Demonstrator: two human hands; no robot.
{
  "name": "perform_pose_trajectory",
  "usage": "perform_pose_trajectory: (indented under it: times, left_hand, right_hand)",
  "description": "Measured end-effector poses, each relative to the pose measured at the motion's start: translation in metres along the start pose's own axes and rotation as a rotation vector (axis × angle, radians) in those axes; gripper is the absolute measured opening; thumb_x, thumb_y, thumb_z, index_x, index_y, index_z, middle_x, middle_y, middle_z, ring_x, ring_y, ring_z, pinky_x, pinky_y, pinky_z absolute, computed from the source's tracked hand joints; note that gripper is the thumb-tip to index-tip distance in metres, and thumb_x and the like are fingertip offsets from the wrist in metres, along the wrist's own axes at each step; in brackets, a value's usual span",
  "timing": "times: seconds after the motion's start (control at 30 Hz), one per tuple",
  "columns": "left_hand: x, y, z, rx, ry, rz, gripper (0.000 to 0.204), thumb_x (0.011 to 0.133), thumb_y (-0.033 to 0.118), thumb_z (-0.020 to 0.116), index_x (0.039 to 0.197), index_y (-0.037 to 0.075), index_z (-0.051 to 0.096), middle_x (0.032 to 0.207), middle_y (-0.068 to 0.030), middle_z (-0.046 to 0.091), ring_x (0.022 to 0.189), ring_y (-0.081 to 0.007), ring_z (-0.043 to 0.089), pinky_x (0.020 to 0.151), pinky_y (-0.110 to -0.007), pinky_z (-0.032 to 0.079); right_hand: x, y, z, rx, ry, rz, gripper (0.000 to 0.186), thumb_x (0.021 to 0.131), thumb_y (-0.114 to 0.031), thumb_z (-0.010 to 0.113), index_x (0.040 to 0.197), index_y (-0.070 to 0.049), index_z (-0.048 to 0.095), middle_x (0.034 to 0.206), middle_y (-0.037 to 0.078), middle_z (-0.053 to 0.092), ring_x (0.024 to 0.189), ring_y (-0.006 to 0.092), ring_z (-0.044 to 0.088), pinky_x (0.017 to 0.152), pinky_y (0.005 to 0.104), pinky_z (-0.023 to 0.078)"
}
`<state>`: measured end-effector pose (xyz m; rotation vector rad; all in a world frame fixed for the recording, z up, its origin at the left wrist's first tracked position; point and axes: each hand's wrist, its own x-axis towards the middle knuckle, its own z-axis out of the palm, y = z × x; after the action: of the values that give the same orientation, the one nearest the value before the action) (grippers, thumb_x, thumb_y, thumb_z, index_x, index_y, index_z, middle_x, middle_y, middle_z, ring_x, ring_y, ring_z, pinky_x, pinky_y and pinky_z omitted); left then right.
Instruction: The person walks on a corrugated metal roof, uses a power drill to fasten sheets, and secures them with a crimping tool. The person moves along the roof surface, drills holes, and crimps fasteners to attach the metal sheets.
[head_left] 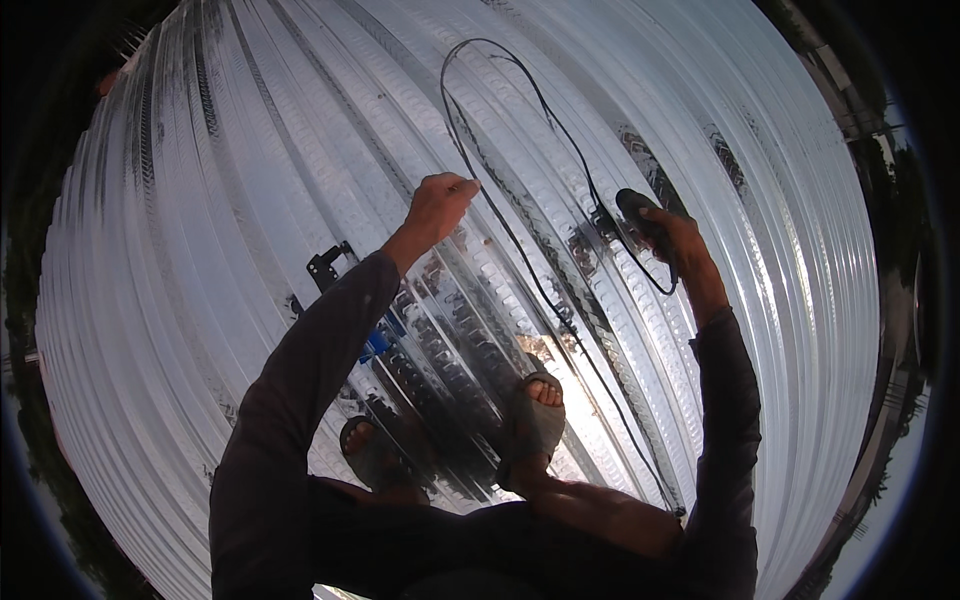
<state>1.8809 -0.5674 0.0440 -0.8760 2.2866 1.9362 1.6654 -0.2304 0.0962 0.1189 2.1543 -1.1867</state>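
My left hand (438, 208) is closed with its fingertips pinched on a thin black cable (510, 227), which arches up in a long loop and runs down toward my lower right. My right hand (674, 238), at the right, grips a black corded power tool (637, 206), with the cable hanging in a curve beneath it. Partly hidden behind my left forearm lies a blue tool (376, 340), with a black bracket (325, 263) near it.
Ribbed silvery metal sheeting (200, 230) with scuffed tread marks fills most of the view. My sandalled feet (535, 420) stand on it. Dark greenery and pale strips show past its curved edges at both sides.
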Motion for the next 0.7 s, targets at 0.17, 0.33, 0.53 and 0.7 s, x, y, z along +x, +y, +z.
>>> perform_pose_trajectory:
  times: [0.17, 0.33, 0.53, 0.7]
  left_hand:
    - [-0.03, 0.036, 0.123, -0.764, -0.397, -0.376, 0.077, 0.093, 0.06, 0.058, 0.133, -0.004, 0.048, 0.117, -0.0235, 0.061, 0.097, -0.0304, 0.066, 0.086, -0.041, 0.056]
    - [-0.045, 0.068, 0.178, -1.497, -0.702, -0.318, 0.092, 0.086, 0.082, 0.042, 0.132, 0.003, 0.052, 0.118, -0.0249, 0.061, 0.104, -0.0372, 0.064, 0.088, -0.055, 0.055]
    - [-0.053, 0.071, 0.109, -1.671, -0.522, 0.035, 0.064, 0.092, 0.056, 0.049, 0.123, 0.001, 0.056, 0.112, -0.022, 0.062, 0.108, -0.0343, 0.064, 0.08, -0.05, 0.06]
    - [-0.062, 0.055, 0.078, -1.737, -0.578, 0.18, 0.073, 0.093, 0.059, 0.048, 0.129, -0.004, 0.052, 0.117, -0.0249, 0.059, 0.111, -0.0357, 0.062, 0.09, -0.047, 0.059]
  right_hand:
    - [-0.108, -0.045, -0.016, 0.04, -0.112, -0.17, 0.053, 0.083, -0.03, 0.072, 0.122, 0.005, 0.065, 0.074, 0.009, 0.065, 0.056, 0.0112, 0.053, 0.049, 0.026, 0.04]
    - [-0.192, -0.067, -0.002, -0.244, -0.353, -0.344, 0.069, 0.078, -0.021, 0.081, 0.136, 0.006, 0.055, 0.082, 0.009, 0.069, 0.072, 0.0135, 0.063, 0.066, 0.0274, 0.051]
    - [-0.185, -0.057, 0.02, -0.82, -0.483, -0.804, 0.081, 0.072, -0.008, 0.077, 0.146, -0.006, 0.046, 0.097, 0.022, 0.073, 0.075, 0.0324, 0.072, 0.071, 0.042, 0.056]
    - [-0.182, -0.061, 0.062, -1.034, -0.203, -1.079, 0.079, 0.065, -0.013, 0.07, 0.141, -0.008, 0.049, 0.106, 0.017, 0.068, 0.09, 0.0349, 0.069, 0.083, 0.0474, 0.054]
